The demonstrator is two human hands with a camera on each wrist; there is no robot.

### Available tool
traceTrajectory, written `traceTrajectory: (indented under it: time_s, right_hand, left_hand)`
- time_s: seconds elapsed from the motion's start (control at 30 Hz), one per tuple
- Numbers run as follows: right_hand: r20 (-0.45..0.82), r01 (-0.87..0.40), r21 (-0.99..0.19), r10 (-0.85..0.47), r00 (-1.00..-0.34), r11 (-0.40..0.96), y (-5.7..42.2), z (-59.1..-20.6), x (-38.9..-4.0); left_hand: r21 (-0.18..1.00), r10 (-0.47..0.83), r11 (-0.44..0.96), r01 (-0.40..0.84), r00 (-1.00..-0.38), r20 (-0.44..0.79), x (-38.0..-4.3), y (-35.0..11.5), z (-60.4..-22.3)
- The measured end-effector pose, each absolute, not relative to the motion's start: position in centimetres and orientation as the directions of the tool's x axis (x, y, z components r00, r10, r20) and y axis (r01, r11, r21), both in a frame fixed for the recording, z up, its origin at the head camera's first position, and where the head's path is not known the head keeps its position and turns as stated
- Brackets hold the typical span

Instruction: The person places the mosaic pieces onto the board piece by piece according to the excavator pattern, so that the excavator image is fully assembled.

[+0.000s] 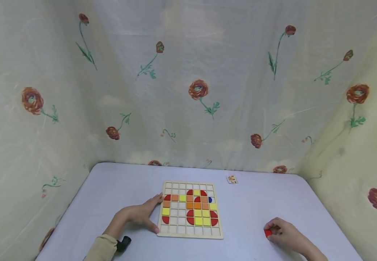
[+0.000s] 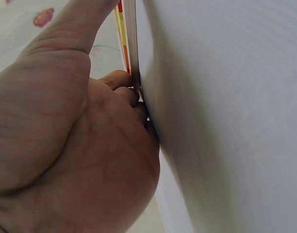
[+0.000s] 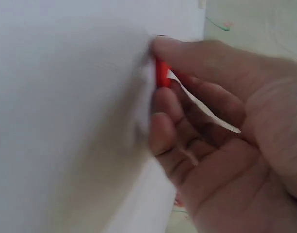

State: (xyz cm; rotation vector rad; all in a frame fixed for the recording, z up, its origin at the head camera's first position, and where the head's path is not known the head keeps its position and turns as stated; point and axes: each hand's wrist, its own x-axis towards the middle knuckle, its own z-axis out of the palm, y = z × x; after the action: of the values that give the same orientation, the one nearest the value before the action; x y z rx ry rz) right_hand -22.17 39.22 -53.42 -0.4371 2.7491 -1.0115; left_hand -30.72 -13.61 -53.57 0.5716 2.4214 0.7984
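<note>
A wooden grid board (image 1: 189, 230) lies on the table, partly filled with red, orange and yellow pieces plus a small blue one (image 1: 210, 199). My left hand (image 1: 139, 213) rests along its left side with thumb and fingers spread, the thumb at the near corner and the fingertips farther up the edge. In the left wrist view the fingers meet the board's side (image 2: 132, 43). Off to the right of the board, my right hand (image 1: 286, 235) pinches a small red piece (image 3: 162, 73) between thumb and fingers, low over the table.
Behind the board, to its right, lies a small printed card (image 1: 232, 179). A white cloth covers the table (image 1: 247, 206). Flower-patterned curtains (image 1: 234, 137) enclose it at the back and both sides. A black device (image 1: 124, 243) sits at my left wrist by the beige sleeve (image 1: 101, 247).
</note>
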Motion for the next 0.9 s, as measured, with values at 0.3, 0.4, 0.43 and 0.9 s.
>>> traceTrajectory:
  time_s: [0.3,0.4,0.43,0.9]
  right_hand:
    - [-0.026,-0.181,-0.617,-0.25,-0.968,0.766,35.5,-53.6,-23.2]
    - [-0.04,-0.184,-0.633,-0.269,-0.962,0.752,32.6,-52.8,-24.0]
    - [-0.049,-0.18,-0.639,-0.273,-0.961,0.748,31.5,-52.6,-24.2]
    - [-0.037,-0.427,-0.622,-0.569,-0.821,0.657,14.0,-51.7,-27.5]
  left_hand:
    - [0.645,0.536,0.731,0.223,-0.772,-0.341,-30.6,-13.9,-53.5]
    - [0.646,0.534,0.732,0.218,-0.772,-0.344,-30.6,-13.9,-53.3]
    - [0.645,0.534,0.732,0.219,-0.771,-0.345,-30.6,-14.0,-53.4]
    - [0.635,0.539,0.737,0.231,-0.768,-0.346,-30.7,-13.9,-53.5]
